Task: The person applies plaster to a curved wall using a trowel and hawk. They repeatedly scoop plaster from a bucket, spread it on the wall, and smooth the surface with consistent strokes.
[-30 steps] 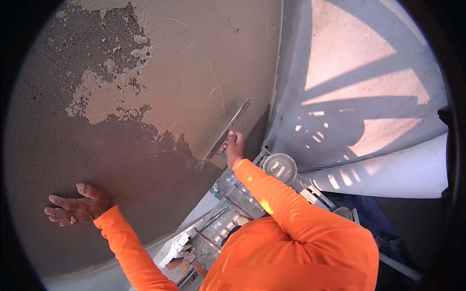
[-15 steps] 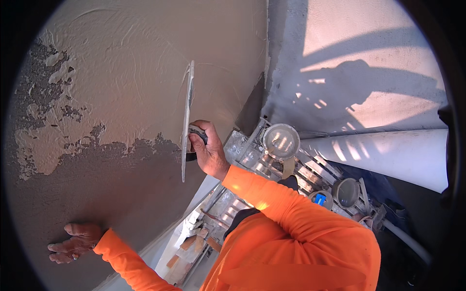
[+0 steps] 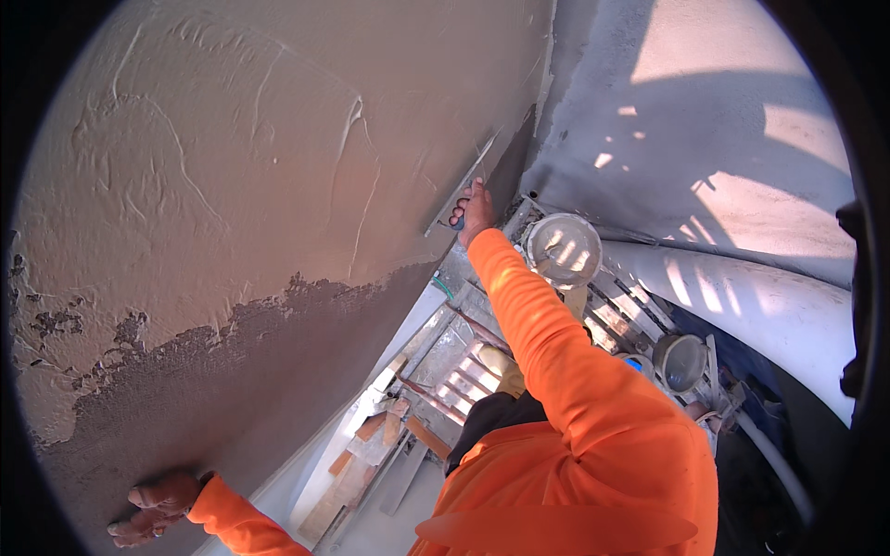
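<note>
Grip: right hand [image 3: 476,208] closed around a trowel [image 3: 454,195], at the right edge of the wall [image 3: 445,56], near the corner.
Brace: left hand [image 3: 159,508] holds nothing, fingers somewhat spread, at the near left; looks rested on the bare, darker strip [image 3: 241,371], palm contact hard to tell.
Blade: almost edge-on from here, slanting; cannot tell whether its full face touches.
Handling: steady pressure and a slight tilt should suit, leading edge just lifted, each stroke ended lightly; dragging the tip could score the corner.
Coat: pale coat [image 3: 213,185], wet-looking, smoother toward the right; thin ridges [image 3: 356,109] stand mid-wall, likely wanting a flattening pass; ragged lower edge.
Corner side: grey adjoining wall [image 3: 705,120] on the right, patched with sun and shadow.
Underfoot: slatted platform [image 3: 619,320], large bucket [image 3: 564,218] near the right forearm, smaller bucket [image 3: 681,341] farther right, wood offcuts [image 3: 428,438] left of the body.
</note>
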Available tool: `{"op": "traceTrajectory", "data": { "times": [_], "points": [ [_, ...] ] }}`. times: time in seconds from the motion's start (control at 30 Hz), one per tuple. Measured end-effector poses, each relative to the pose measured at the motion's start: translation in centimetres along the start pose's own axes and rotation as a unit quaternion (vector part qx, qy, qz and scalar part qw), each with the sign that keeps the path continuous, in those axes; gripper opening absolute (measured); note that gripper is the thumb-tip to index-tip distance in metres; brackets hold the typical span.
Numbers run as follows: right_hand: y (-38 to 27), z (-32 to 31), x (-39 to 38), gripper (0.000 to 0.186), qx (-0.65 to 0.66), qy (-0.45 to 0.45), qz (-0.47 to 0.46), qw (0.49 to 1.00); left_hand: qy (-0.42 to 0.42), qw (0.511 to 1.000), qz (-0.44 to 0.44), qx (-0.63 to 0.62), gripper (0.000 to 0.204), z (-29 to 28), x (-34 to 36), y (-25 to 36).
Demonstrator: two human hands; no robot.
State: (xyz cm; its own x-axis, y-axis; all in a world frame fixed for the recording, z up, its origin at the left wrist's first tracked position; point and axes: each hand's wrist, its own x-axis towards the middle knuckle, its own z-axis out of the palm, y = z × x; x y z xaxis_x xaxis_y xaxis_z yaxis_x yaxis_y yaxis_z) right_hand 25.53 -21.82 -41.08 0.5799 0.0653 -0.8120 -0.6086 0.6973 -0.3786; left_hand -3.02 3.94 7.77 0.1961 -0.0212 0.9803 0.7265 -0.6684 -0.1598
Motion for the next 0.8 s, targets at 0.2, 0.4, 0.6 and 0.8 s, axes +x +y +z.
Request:
{"op": "traceTrajectory", "data": {
  "times": [0.2,0.4,0.6,0.8],
  "points": [
    [-3.5,5.1,-9.3,0.045,-0.029,-0.093,-0.112,0.989,0.011,1.000,-0.016,0.009,0.090,-0.4,0.2,-0.6],
    [-6.0,11.3,-22.1,0.046,-0.184,-0.145,-0.352,0.906,0.015,0.999,-0.029,-0.002,0.090,-1.2,0.6,-1.3],
    [-1.4,11.7,-32.4,0.041,-0.245,-0.243,-0.612,0.711,0.007,1.000,-0.008,0.001,0.093,-1.8,0.8,-1.2],
    [4.4,3.8,-35.1,0.040,-0.313,-0.416,-0.517,0.680,-0.049,0.999,0.007,0.011,0.085,-2.2,0.3,-1.8]
  ]
}}
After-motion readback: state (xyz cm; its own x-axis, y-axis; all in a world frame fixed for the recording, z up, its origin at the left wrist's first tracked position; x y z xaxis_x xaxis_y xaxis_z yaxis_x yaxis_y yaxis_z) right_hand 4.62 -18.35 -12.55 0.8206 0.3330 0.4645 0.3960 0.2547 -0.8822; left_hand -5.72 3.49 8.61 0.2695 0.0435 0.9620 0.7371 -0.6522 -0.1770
